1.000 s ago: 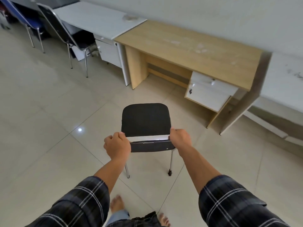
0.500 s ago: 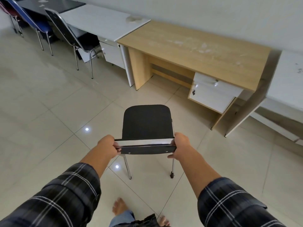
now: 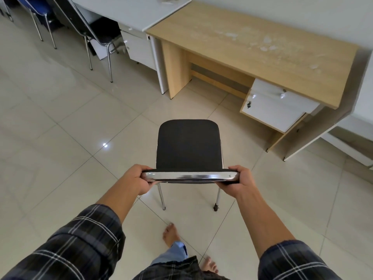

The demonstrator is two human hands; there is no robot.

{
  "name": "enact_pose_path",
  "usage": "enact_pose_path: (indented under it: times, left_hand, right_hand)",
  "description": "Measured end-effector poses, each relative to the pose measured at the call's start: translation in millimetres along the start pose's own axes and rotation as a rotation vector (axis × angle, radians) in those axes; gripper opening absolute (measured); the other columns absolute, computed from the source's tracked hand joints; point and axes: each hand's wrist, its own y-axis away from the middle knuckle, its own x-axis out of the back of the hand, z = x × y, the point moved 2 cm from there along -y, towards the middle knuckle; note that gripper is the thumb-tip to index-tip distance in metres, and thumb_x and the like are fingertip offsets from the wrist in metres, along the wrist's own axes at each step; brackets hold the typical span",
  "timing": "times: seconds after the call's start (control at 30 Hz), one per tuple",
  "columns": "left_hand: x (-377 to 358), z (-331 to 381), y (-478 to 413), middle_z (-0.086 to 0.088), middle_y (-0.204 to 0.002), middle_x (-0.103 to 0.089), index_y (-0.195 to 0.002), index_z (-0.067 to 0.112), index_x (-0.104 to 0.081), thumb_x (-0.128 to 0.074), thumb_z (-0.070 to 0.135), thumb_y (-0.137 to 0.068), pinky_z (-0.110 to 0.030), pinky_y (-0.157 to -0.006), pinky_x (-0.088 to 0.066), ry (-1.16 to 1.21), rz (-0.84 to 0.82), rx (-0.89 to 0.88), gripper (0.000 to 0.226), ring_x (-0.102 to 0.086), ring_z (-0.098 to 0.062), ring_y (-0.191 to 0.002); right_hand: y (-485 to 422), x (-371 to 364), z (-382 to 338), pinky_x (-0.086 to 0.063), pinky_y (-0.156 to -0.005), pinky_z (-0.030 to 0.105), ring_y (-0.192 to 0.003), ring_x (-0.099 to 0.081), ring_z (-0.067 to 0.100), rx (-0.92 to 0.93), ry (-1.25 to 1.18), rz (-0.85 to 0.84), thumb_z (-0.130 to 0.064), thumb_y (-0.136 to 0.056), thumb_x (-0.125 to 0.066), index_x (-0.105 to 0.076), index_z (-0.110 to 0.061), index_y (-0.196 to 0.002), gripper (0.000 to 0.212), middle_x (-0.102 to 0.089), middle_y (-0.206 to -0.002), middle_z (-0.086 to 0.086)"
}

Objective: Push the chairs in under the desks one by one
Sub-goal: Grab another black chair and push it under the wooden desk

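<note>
The black chair (image 3: 187, 146) stood on the glossy cream floor tiles (image 3: 60, 118), its seat turned toward the open knee space of the wooden counter (image 3: 262, 47) but still apart from it, not yet under the top. Its seat was a rounded rectangle of matte, finely woven fabric, and its backrest was capped by a curved chrome rail (image 3: 189, 176) with a mirror shine. The left hand (image 3: 139, 180) gripped the rail's left end and the right hand (image 3: 240, 182) its right end, the fingers (image 3: 148, 183) of each clamped round the metal. Thin chrome tube legs (image 3: 161, 197) ran down to the tiles, one ending in a black cap. The counter had a pale wood-grain laminate top blotched with whitish marks, and a white drawer unit (image 3: 276, 110) with small metal knobs hung beneath its right side. Left of it, touching, stood a white counter (image 3: 129, 11) with a second black chair (image 3: 101, 31) on slanted chrome legs. Dark plaid sleeves (image 3: 80, 245) covered both upper arms, and a bare foot (image 3: 170, 234) rested on the tile.
</note>
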Motion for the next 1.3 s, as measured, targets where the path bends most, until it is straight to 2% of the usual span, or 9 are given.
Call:
enact_pose_path:
  times: [0.17, 0.27, 0.4, 0.5, 0.67, 0.8, 0.9, 1.1, 1.3]
  left_hand:
    - [-1.4, 37.7, -10.1, -0.016, -0.091, -0.059, -0.104, 0.002, -0.057, -0.062, -0.006, -0.083, -0.04, -0.061, -0.054, -0.038, -0.047, -0.005, 0.022, -0.062, -0.034, -0.073]
    - [-4.2, 64.9, -19.0, -0.015, -0.09, -0.06, -0.105, 0.001, -0.059, -0.062, -0.006, -0.083, -0.04, -0.065, -0.054, -0.093, -0.05, -0.015, 0.023, -0.062, -0.033, -0.073]
    - [-5.8, 87.9, -28.4, -0.016, -0.09, -0.06, -0.092, 0.0, -0.058, -0.061, -0.006, -0.083, -0.04, -0.064, -0.053, -0.114, -0.06, -0.011, 0.012, -0.062, -0.033, -0.073]
    - [-11.0, 105.4, -36.5, -0.016, -0.089, -0.059, -0.087, -0.001, -0.056, -0.061, -0.006, -0.084, -0.039, -0.072, -0.053, -0.131, -0.069, -0.012, 0.008, -0.061, -0.032, -0.073]
    - [-28.9, 136.8, -48.3, -0.017, -0.09, -0.06, -0.091, -0.001, -0.056, -0.063, -0.005, -0.083, -0.043, -0.078, -0.057, -0.128, -0.063, -0.015, 0.011, -0.061, -0.036, -0.074]
    - [-52.3, 160.8, -56.8, -0.018, -0.092, -0.06, -0.09, -0.002, -0.056, -0.063, -0.005, -0.083, -0.045, -0.09, -0.056, -0.131, -0.062, -0.031, 0.01, -0.062, -0.038, -0.084]
    - [-79.0, 185.4, -66.3, -0.019, -0.094, -0.061, -0.094, -0.002, -0.057, -0.064, -0.004, -0.083, -0.046, -0.089, -0.056, -0.15, -0.05, -0.038, 0.014, -0.062, -0.039, -0.08]
    - [-145.7, 236.2, -84.5, -0.019, -0.092, -0.06, -0.088, -0.003, -0.056, -0.064, -0.004, -0.083, -0.047, -0.091, -0.055, -0.155, -0.022, -0.019, 0.01, -0.062, -0.039, -0.092]
    - [-218.2, 289.5, -100.8, -0.019, -0.091, -0.06, -0.097, -0.002, -0.057, -0.065, -0.004, -0.082, -0.047, -0.09, -0.056, -0.168, -0.031, -0.027, 0.017, -0.062, -0.04, -0.086]
  right_hand:
    - [-5.2, -28.7, 15.8, -0.054, -0.093, 0.054, -0.091, -0.064, 0.04, 0.048, -0.026, 0.008, 0.002, -0.082, -0.053, -0.054, 0.0, -0.097, 0.016, -0.064, -0.097, 0.02]
    - [-10.1, -46.4, 24.1, -0.053, -0.095, 0.054, -0.094, -0.063, 0.041, 0.055, -0.055, 0.018, 0.002, -0.081, -0.054, -0.055, 0.0, -0.097, 0.015, -0.063, -0.1, 0.02]
    - [-15.6, -63.9, 32.4, -0.052, -0.096, 0.055, -0.099, -0.062, 0.042, 0.069, -0.081, 0.036, 0.002, -0.081, -0.054, -0.055, 0.0, -0.097, 0.016, -0.063, -0.103, 0.021]
    - [-21.3, -77.9, 33.3, -0.052, -0.098, 0.055, -0.106, -0.062, 0.042, 0.083, -0.087, 0.06, 0.002, -0.079, -0.056, -0.055, 0.0, -0.1, 0.021, -0.064, -0.107, 0.022]
    - [-37.6, -105.6, 25.6, -0.051, -0.101, 0.054, -0.1, -0.06, 0.04, 0.085, -0.106, 0.065, 0.001, -0.078, -0.056, -0.054, -0.002, -0.098, 0.02, -0.061, -0.106, 0.02]
    - [-55.4, -132.3, 6.8, -0.05, -0.102, 0.053, -0.1, -0.059, 0.039, 0.097, -0.103, 0.058, 0.002, -0.073, -0.057, -0.055, -0.003, -0.095, 0.023, -0.06, -0.105, 0.019]
    - [-72.1, -158.3, -13.1, -0.049, -0.103, 0.053, -0.104, -0.06, 0.04, 0.097, -0.105, 0.054, 0.0, -0.08, -0.056, -0.055, -0.002, -0.094, 0.014, -0.062, -0.107, 0.02]
    - [-102.3, -213.4, -66.5, -0.051, -0.099, 0.054, -0.094, -0.063, 0.04, 0.1, -0.123, 0.034, -0.002, -0.084, -0.054, -0.055, -0.002, -0.094, 0.011, -0.066, -0.098, 0.019]
    - [-131.0, -268.4, -125.5, -0.052, -0.097, 0.058, -0.106, -0.064, 0.043, 0.098, -0.111, 0.059, -0.001, -0.081, -0.059, -0.057, -0.002, -0.102, 0.021, -0.066, -0.114, 0.023]
